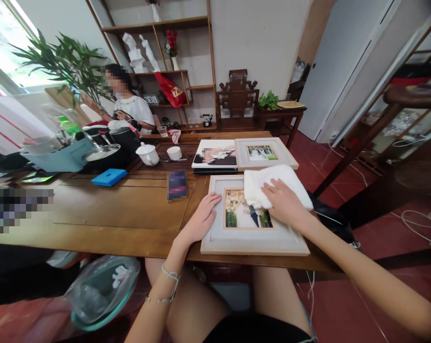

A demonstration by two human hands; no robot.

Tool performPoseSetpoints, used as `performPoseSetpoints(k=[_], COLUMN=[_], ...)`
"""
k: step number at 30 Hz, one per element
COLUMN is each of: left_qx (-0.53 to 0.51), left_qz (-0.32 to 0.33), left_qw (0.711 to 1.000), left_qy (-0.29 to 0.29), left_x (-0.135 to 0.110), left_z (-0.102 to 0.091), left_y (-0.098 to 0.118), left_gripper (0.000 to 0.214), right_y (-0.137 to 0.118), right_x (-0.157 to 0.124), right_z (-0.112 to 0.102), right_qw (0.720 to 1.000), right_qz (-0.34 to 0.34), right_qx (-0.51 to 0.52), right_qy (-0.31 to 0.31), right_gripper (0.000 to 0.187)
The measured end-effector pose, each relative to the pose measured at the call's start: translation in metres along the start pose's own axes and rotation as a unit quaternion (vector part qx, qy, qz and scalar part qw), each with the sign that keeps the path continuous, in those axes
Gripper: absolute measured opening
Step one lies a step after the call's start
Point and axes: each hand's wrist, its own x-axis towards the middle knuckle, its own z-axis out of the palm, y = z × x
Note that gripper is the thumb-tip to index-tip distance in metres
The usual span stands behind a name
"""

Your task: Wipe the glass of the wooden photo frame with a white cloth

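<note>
A light wood picture frame (254, 244) lies flat on the table in front of me, a photo of a couple (249, 212) in its middle. My left hand (204, 216) rests on the frame's left border, open, with fingers stretched out and nothing held. On the frame's upper right part is a folded white cloth (272, 178). My right hand (281, 202) presses down on this cloth, fingers bent over it. The cloth and hand cover the frame's upper right corner and part of the photo.
Beyond lie a second frame (285, 155) and a photo panel (215, 164). A phone-like dark item (177, 185), blue block (109, 177), lidded white cup (147, 154) and small bowl (174, 153) stand left. A person (133, 109) sits across. A lined bin (104, 295) is below left.
</note>
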Motion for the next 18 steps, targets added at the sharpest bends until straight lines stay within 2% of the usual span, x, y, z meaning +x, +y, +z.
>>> performPoseSetpoints(k=[4, 6, 8, 12, 15, 18], left_qx=[0.001, 0.001, -0.001, -0.004, -0.007, -0.009], left_qz=[-0.001, -0.001, 0.001, 0.007, 0.012, 0.015], left_qw=[1.0, 1.0, 1.0, 1.0, 1.0, 1.0], left_qy=[0.005, 0.005, 0.004, 0.001, 0.003, 0.01], left_x=[0.0, 0.0, 0.0, -0.001, -0.001, -0.001], left_z=[0.001, 0.001, 0.0, 0.0, 0.001, 0.002], left_y=[-0.001, -0.001, -0.001, -0.001, -0.001, -0.002], left_gripper=[0.043, 0.043, 0.043, 0.043, 0.043, 0.043], right_y=[-0.052, -0.068, -0.069, -0.035, 0.001, 0.019], right_x=[-0.052, -0.069, -0.072, -0.041, -0.007, 0.013], right_z=[-0.04, -0.052, -0.05, -0.011, 0.018, 0.026], right_qw=[0.993, 0.984, 0.979, 0.986, 0.994, 0.995], right_qz=[-0.057, -0.094, -0.111, -0.082, -0.022, 0.032], right_qx=[0.052, 0.105, 0.146, 0.141, 0.096, 0.067], right_qy=[-0.094, -0.108, -0.092, -0.027, 0.044, 0.063], right_gripper=[0.051, 0.053, 0.057, 0.066, 0.067, 0.065])
